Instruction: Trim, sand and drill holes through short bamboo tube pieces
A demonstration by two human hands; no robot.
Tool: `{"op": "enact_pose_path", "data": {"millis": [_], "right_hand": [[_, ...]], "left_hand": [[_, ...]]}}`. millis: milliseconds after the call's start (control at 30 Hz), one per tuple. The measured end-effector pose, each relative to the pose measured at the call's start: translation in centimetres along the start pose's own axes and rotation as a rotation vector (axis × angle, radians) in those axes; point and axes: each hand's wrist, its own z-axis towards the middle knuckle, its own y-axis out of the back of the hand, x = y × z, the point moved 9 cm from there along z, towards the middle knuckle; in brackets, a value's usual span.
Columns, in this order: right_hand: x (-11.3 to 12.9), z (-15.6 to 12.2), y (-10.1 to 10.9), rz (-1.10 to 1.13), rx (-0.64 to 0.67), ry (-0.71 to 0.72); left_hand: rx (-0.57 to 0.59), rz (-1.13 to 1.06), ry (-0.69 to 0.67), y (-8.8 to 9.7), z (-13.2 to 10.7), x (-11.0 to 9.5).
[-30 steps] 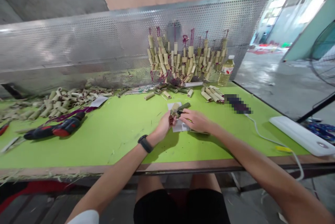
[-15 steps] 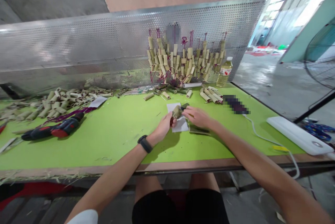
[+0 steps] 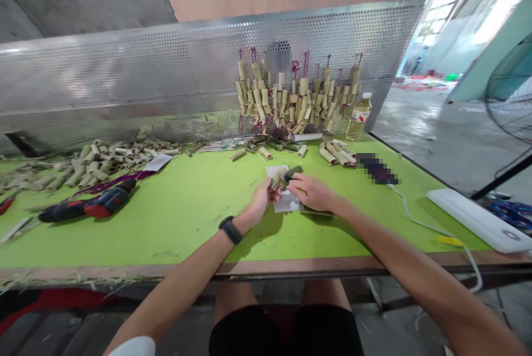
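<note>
My left hand (image 3: 261, 199), with a black watch on its wrist, is closed around a short pale bamboo piece (image 3: 277, 177). My right hand (image 3: 315, 192) pinches a slim tool (image 3: 288, 177) with a dark tip, its end close against the bamboo; a bit of yellow shows by the fingers. The tool's exact kind is too small to make out. Under both hands lies white paper (image 3: 286, 204). Just behind the right fingers is a green bamboo tube (image 3: 296, 169), and a dark bamboo piece (image 3: 318, 212) lies beneath that hand's wrist.
A heap of cut bamboo tubes (image 3: 93, 164) and a cordless drill (image 3: 95, 203) occupy the left. Strung bamboo bundles (image 3: 301, 101) hang on the perforated metal panel (image 3: 199, 73). At right are an oil bottle (image 3: 358, 117), a blurred-out dark object (image 3: 378, 169) with a cable, and a white box (image 3: 477, 220).
The bamboo piece has turned slightly in my left hand, and the right hand's tool has shifted a little down and left. The camera view has moved slightly.
</note>
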Motion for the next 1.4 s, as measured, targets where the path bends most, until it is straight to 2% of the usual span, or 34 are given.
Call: {"op": "enact_pose_path", "data": {"millis": [100, 300, 567, 800, 1000, 1133, 1233, 1400], "right_hand": [[-0.1, -0.1, -0.4, -0.003, 0.004, 0.011], [-1.9, -0.1, -0.3, 0.038, 0.010, -0.060], [-0.4, -0.2, -0.4, -0.006, -0.009, 0.017], [-2.9, -0.1, -0.3, 0.036, -0.005, -0.096], [-1.1, 0.0, -1.3, 0.025, 0.008, 0.015], [-2.3, 0.0, -1.0, 0.032, 0.012, -0.049], [-3.1, -0.2, -0.3, 0.033, -0.004, -0.098], [-1.3, -0.1, -0.6, 0.033, 0.005, -0.031]], "left_hand": [[-0.005, 0.002, -0.030, 0.2, 0.0, 0.0], [-0.022, 0.002, -0.039, 0.5, 0.0, -0.2], [0.030, 0.015, -0.063, 0.5, 0.3, -0.2], [0.090, 0.100, -0.069, -0.1, 0.3, 0.3], [0.094, 0.055, -0.076, -0.5, 0.0, -0.1], [0.067, 0.007, -0.050, -0.3, 0.1, 0.1], [0.096, 0.006, -0.023, -0.6, 0.1, 0.3], [0.131, 0.032, -0.021, -1.0, 0.0, 0.2]]}}
